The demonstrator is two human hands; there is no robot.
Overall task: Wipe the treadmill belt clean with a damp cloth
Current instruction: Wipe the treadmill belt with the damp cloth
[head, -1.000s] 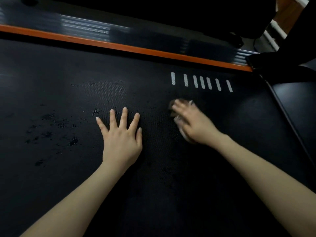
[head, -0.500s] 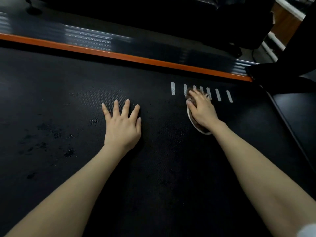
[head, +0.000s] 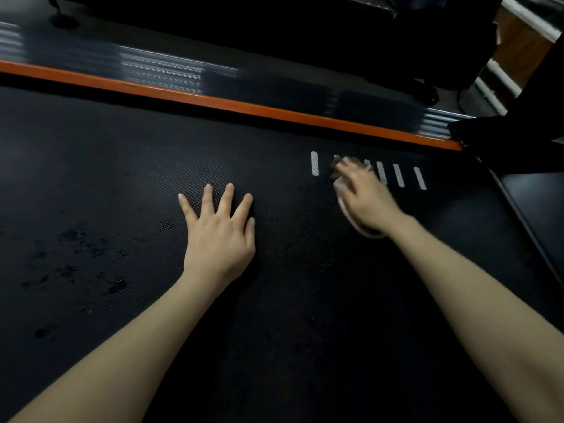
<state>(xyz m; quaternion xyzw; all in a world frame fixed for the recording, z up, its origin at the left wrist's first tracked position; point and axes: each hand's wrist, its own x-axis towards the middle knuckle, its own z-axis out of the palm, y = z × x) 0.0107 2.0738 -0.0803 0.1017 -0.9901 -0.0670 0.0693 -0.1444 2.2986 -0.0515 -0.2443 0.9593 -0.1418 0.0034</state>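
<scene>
The black textured treadmill belt [head: 91,166] fills most of the view. My left hand [head: 218,232] lies flat on it near the middle, fingers spread, holding nothing. My right hand [head: 364,196] presses a pale cloth [head: 351,216] onto the belt at the row of white dash marks [head: 399,175]; its fingers cover two of the marks and are blurred. Only the cloth's left and lower edge shows from under the palm. Dark wet-looking patches [head: 117,285] dot the belt left of my left arm.
An orange strip [head: 213,100] runs along the belt's far edge, with a ribbed grey side rail [head: 158,68] behind it. A black side panel [head: 540,215] borders the belt at the right. Dark machine parts stand at the top right.
My right hand with the cloth slid away from me and to the right, from the mid belt up onto the white dash marks. My left hand stayed flat in place.
</scene>
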